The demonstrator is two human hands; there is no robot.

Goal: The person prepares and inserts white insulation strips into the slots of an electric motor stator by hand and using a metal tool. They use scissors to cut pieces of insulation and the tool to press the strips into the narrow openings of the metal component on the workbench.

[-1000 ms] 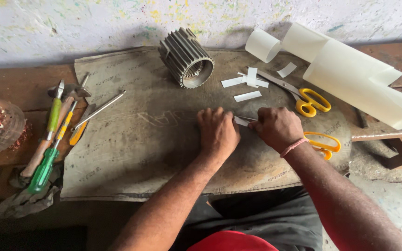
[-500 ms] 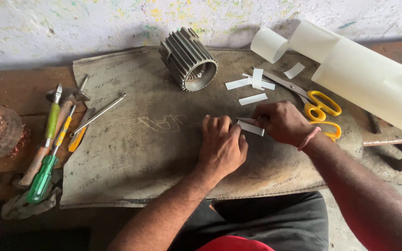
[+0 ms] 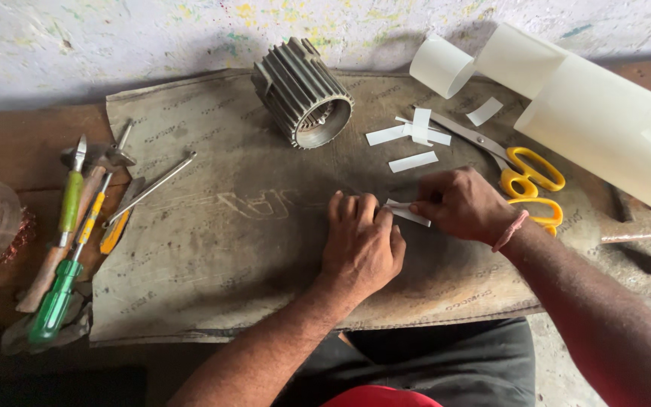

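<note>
Your left hand [image 3: 361,245] lies palm-down on the grey-brown fabric mat [image 3: 212,249], fingers together, their tips pinning the left end of a small white paper strip [image 3: 407,214]. Your right hand [image 3: 461,205] sits just to the right of it, thumb and fingers pinched on the strip's other end. The strip lies flat on the mat, near the middle of the bench, between both hands.

It looks thin and very light, likely stiff enough to hold a crease but easy to tear or crumple, so grip it by the ends with fingertips only, as you are doing.

Farther back lie more cut white paper strips [image 3: 408,136] beside a ribbed grey metal motor housing [image 3: 303,94]. Yellow-handled scissors [image 3: 525,169] rest just right of your right hand, and a large roll of white sheet [image 3: 604,113] lies at the far right. Green-handled screwdrivers [image 3: 65,249] lie well apart at the left.
</note>
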